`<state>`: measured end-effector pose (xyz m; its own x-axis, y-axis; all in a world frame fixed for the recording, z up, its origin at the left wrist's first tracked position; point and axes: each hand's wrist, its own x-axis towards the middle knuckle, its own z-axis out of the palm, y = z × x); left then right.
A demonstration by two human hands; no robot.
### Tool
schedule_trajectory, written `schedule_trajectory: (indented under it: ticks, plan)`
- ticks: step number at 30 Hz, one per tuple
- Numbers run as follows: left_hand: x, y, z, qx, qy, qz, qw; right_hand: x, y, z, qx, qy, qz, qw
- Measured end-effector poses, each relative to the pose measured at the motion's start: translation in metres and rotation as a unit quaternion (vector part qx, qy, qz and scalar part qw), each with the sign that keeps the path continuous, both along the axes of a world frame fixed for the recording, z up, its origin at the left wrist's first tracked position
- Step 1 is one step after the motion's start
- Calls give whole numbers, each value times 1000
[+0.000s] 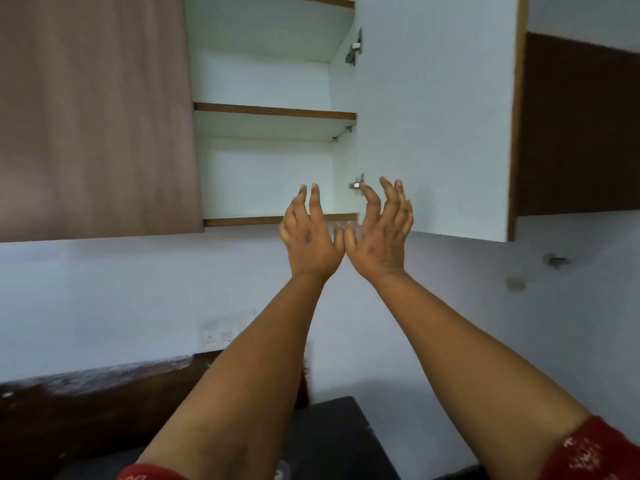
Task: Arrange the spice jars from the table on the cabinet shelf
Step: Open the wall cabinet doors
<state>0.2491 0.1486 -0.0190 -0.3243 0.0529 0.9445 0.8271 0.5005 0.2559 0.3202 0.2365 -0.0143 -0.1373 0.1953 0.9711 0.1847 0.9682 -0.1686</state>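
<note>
White cabinet shelf [273, 216] bare; both hands [311, 237] raised, holding nothing.

Place: a home, most likely my kitchen or a small living room.
Cupboard: a wall cupboard [273, 116] hangs above me, brown wood-look on the outside, white inside, with brown-edged shelves.
Door: its door [433, 116] stands swung open on metal hinges [356, 185].
Wall: plain painted wall [104, 289], a little marked, with a switch plate [218, 336] low down.
Furniture: a dark wooden top [86, 393] runs along the wall below.
Clothing: my red patterned sleeve [588, 452], everyday house wear.
</note>
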Motion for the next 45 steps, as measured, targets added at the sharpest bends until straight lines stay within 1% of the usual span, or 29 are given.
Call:
schedule_trajectory:
  ticks: [5,9,12,15,17,19,20,22,24,26,27,28,32,37,42,45]
  plan:
    - [-66,-84,-1,-36,-11,118,992,-80,-67,-7,-15,-87,96,991]
    - [-123,-142,-2,-80,-29,189,978,-145,-112,-11,-54,-121,149,980]
    - [-167,-175,0,-107,-36,222,968,-191,-140,-8,-91,-120,181,972]
    - [-212,-200,5,-158,-11,238,958,-236,-160,4,-115,-118,227,960]
    - [-241,-212,11,-219,26,259,940,-266,-170,16,-116,-139,253,950]
    - [-267,-216,19,-247,33,276,928,-293,-176,31,-122,-166,264,942]
    - [-279,-215,24,-251,24,284,925,-307,-179,40,-141,-175,274,935]
    - [-295,-212,33,-259,5,304,917,-326,-184,57,-210,-169,313,911]
    - [-312,-208,39,-249,3,322,913,-346,-190,72,-286,-125,362,878]
    - [-323,-205,38,-232,12,327,916,-358,-196,76,-338,-103,398,847]
    - [-328,-203,36,-222,21,330,917,-363,-197,75,-349,-107,411,836]
    - [-333,-200,33,-213,29,333,918,-367,-198,71,-350,-114,415,832]
    - [-341,-190,29,-188,51,354,915,-371,-202,62,-319,-94,382,862]
    - [-330,-188,26,-185,17,332,925,-356,-214,59,-336,-90,389,853]
    - [-289,-203,23,-181,28,340,922,-312,-230,57,-321,-84,384,862]
    - [-249,-219,18,-196,23,318,927,-274,-247,57,-312,-95,380,866]
